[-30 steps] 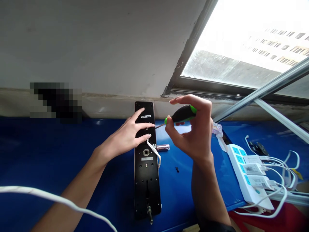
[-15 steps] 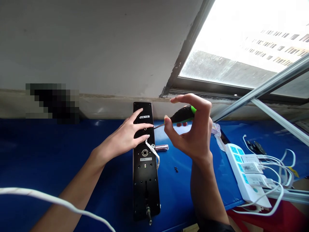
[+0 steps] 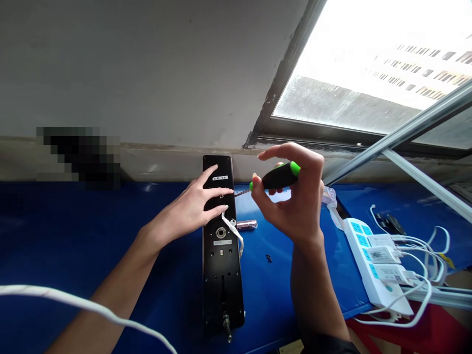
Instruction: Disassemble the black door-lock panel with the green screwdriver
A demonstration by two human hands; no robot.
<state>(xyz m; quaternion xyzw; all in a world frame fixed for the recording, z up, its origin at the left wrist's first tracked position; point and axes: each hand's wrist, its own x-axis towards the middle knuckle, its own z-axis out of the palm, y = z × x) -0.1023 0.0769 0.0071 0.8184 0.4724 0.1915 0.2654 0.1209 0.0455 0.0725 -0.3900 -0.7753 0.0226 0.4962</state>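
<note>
A white cable (image 3: 66, 295) crosses the foreground. On the blue workbench (image 3: 92, 231) lies a long black lock panel (image 3: 222, 290), with a white strap (image 3: 233, 231) draped over it. The left hand (image 3: 188, 209) rests on its upper part, fingers spread open. The right hand (image 3: 295, 209) pinches a green-and-black screwdriver (image 3: 278, 177), whose thin shaft reaches the panel. Just right of the panel lie a pink cylindrical battery (image 3: 246, 225) and tiny black screws (image 3: 269, 257). Farther right sits a white power strip (image 3: 372, 260) with chargers plugged in, below a bright window (image 3: 350, 64).

The right hand (image 3: 295, 206) seems to have eased back, baring the green collar (image 3: 251, 186) of the screwdriver (image 3: 278, 177).
</note>
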